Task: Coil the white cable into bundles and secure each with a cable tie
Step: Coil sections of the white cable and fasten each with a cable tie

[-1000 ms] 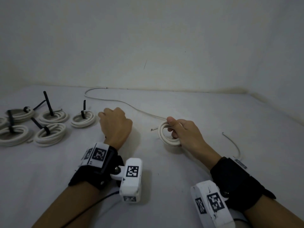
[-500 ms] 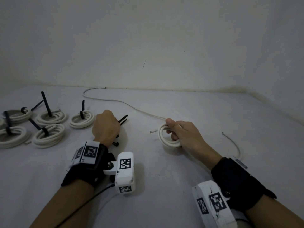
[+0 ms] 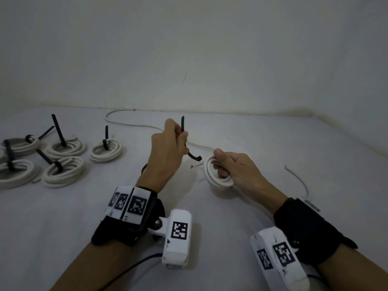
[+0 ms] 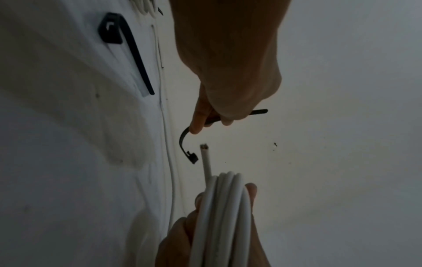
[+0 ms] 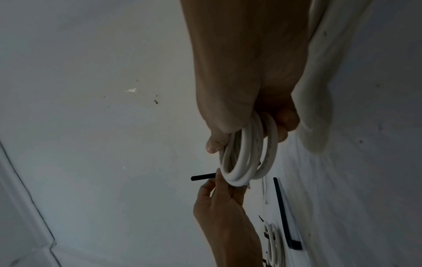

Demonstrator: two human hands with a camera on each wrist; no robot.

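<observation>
Right hand point(image 3: 237, 171) grips fresh white coil point(image 3: 216, 175) just above worktop point(image 3: 273, 143). Left hand point(image 3: 168, 148) pinches black cable tie point(image 3: 190, 153) mid-strap, head hanging just beside coil's cut end point(image 4: 204, 147). Risks, as judged: loose end springing out, loops slackening under shifted grip; tie slipping from pinch before threading; trailing cable point(image 3: 130, 122) dragging bundle. Five tied bundles point(image 3: 106, 150) lying left.

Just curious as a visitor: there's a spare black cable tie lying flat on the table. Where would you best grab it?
Probably mid-strap, pinched from above across its narrow width. The spare cable tie lies flat on the table, so its thin straight strap offers two edges, while its blocky head is shorter.
</observation>
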